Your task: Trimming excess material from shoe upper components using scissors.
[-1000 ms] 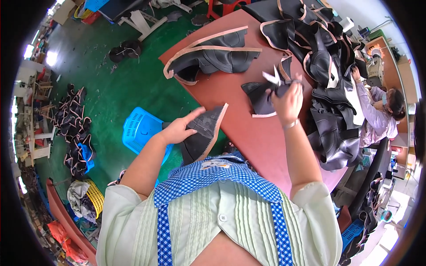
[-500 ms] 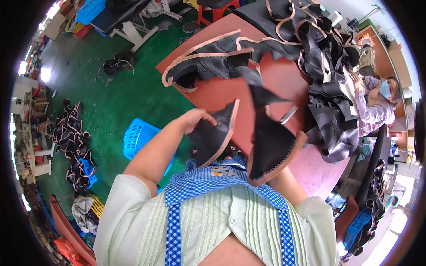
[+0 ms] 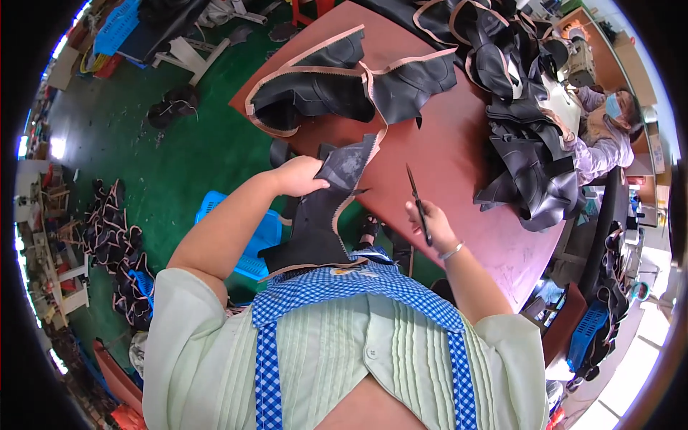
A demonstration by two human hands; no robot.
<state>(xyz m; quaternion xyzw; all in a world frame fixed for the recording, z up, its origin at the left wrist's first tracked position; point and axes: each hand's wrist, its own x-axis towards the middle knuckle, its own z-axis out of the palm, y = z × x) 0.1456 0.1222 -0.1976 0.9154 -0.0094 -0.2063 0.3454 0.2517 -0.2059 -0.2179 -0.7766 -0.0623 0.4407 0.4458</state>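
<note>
My left hand (image 3: 301,176) grips a black leather-like piece (image 3: 312,223) with a tan toothed strip along its edge. This piece hangs down in front of my apron at the table's near corner. A strip joins its upper end to more black pieces (image 3: 315,97) lying on the table. To the right, over the table's near edge, my right hand (image 3: 435,228) is closed round dark scissors (image 3: 416,192). Their pointed tip faces away from me, and they stand apart from the black pieces.
The reddish table (image 3: 430,143) bears a heap of black pieces (image 3: 534,168) on its right. Beyond it a masked person (image 3: 602,140) sits beside a sewing machine (image 3: 580,63). A blue plastic basket (image 3: 261,247) stands below my left forearm. More black pieces (image 3: 115,247) lie on the green floor.
The black piece that hung in front of my right arm has left that spot, uncovering my right hand and the scissors. My left hand has shifted slightly left and up with its piece.
</note>
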